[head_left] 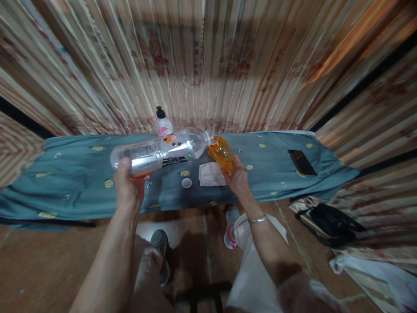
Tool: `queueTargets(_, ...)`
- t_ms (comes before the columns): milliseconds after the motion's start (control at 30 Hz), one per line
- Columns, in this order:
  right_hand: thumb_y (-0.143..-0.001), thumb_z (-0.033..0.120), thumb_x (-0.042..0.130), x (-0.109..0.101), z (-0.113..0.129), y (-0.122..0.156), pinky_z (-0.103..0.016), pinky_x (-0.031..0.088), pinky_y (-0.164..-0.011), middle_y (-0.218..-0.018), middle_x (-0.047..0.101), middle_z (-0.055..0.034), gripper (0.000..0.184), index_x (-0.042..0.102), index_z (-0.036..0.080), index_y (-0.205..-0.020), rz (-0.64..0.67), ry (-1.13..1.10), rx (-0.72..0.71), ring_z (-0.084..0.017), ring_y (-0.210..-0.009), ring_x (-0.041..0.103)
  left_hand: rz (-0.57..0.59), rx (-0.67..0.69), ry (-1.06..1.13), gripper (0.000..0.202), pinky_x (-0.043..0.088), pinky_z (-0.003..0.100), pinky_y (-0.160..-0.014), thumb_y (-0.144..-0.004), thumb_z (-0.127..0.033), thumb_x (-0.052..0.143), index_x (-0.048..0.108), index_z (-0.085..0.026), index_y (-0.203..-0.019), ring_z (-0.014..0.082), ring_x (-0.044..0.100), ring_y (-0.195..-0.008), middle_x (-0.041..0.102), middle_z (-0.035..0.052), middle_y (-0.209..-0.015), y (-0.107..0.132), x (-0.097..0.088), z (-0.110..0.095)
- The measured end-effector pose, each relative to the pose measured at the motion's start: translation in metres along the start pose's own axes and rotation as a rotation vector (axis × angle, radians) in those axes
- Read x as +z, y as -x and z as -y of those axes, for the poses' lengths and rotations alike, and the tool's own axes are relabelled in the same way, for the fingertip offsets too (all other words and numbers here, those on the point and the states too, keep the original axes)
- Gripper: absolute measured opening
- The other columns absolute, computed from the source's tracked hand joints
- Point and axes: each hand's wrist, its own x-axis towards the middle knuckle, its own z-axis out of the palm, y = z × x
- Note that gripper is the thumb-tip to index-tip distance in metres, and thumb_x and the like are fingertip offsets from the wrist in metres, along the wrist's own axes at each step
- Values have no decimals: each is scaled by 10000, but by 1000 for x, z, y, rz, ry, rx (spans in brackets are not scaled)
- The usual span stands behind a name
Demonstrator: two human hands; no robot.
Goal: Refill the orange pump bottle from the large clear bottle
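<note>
My left hand (128, 184) is closed around the base of a large clear plastic bottle (156, 154) with a silver label, tilted so its open neck points right. My right hand (237, 176) grips an orange see-through cup-like container (222, 153), whose upper end meets the bottle's mouth. Whether liquid passes between them I cannot tell. Below them on the cloth lie a folded white tissue (210, 174) and a small round white cap (186, 183). Behind the large bottle stands a clear bottle with a black top (162, 121).
A teal patterned cloth (84, 174) covers the narrow table. A dark phone (302, 162) lies toward its right end. Striped curtains (202, 65) hang behind and at both sides. A black bag (332, 221) sits on the floor at the right, near a white bag (374, 274).
</note>
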Motion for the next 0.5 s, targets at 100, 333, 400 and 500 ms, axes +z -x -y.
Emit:
queueTargets(100, -939, 316, 606, -1, 0, -1, -517, 573, -1034, -1350, 657, -239, 590, 426, 101, -1459, 9, -10, -7, -338, -1236, 655, 13, 13, -9, 622, 409, 165, -393, -563, -607, 853, 764, -167, -994, 153, 635, -687, 745, 84, -1000, -1, 0, 0)
queueTargets(333, -921, 294, 616, 0, 0, -1, -518, 569, -1039, -1370, 642, -252, 632, 401, 80, -1474, -2, -6, 6, -341, -1261, 641, 4, 20, -3, 627, 426, 171, -386, -542, -604, 867, 764, -164, -976, 151, 639, -669, 742, 76, -977, -1, -1, 1)
queueTargets(400, -928, 303, 606, 0, 0, -1, -513, 576, -1024, -1338, 662, -233, 599, 423, 99, -1460, -1, -15, -4, -334, -1231, 655, -1, 14, -7, 641, 431, 174, -386, -534, -619, 867, 763, -159, -967, 151, 637, -666, 739, 76, -969, -2, -1, 2)
queueTargets(500, -937, 326, 599, -1, 0, -1, -501, 582, -1007, -1308, 677, -218, 580, 437, 116, -1453, -6, -25, -6, -326, -1194, 670, -2, 9, -13, 650, 430, 172, -391, -547, -634, 855, 761, -153, -972, 150, 634, -664, 738, 81, -964, -2, -2, 3)
